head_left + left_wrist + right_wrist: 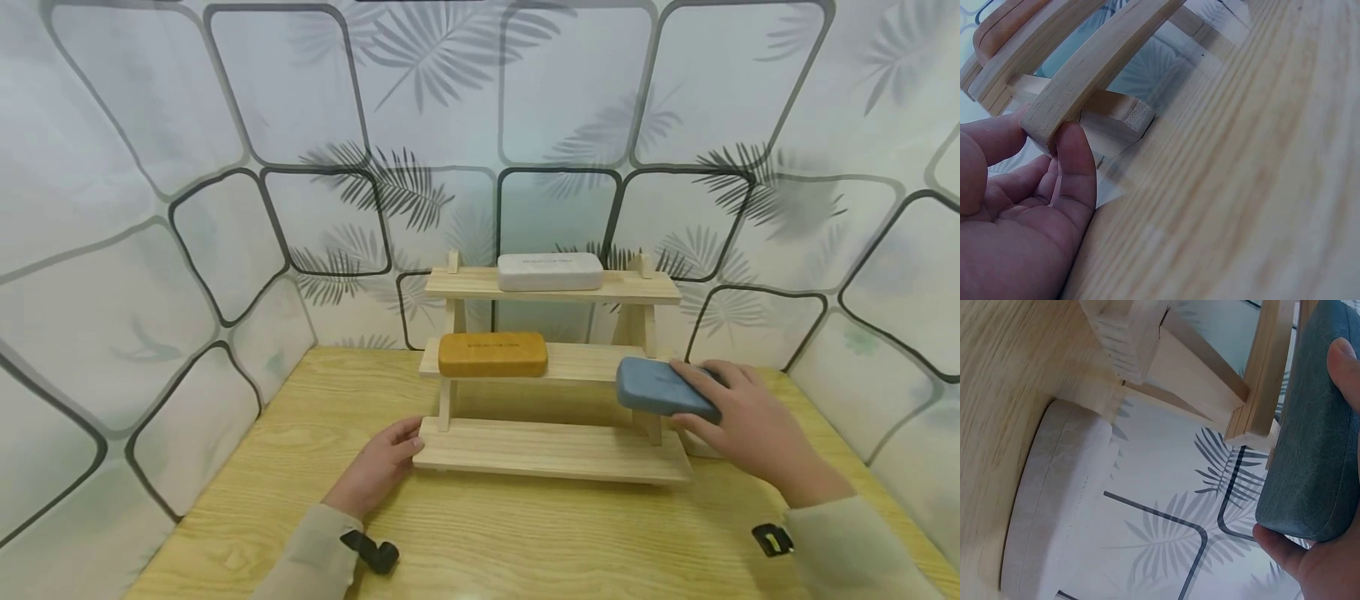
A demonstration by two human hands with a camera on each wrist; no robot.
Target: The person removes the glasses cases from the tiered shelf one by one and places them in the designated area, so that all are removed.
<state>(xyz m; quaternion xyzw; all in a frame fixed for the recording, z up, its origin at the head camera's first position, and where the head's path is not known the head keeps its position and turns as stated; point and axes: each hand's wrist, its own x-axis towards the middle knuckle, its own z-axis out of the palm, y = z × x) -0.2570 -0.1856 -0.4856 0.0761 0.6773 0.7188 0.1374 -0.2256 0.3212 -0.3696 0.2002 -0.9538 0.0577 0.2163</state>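
Observation:
A blue glasses case (654, 387) is gripped by my right hand (753, 421), thumb on one side and fingers on the other. It is held at the right end of the middle tier of a three-tier wooden display stand (551, 452). In the right wrist view the case (1310, 431) looks dark teal, with the thumb along its face. My left hand (377, 468) pinches the left end of the bottom tier; in the left wrist view the bottom board (1085, 69) sits between thumb and finger. A mustard-yellow glasses case (492, 355) lies on the middle tier's left side.
A white glasses case (550, 272) rests on the top tier. On the wooden table (495, 533), a pale beige case (1054, 494) lies beside the stand's right side, mostly hidden in the head view. Patterned cloth (442, 100) encloses the table at the back and sides.

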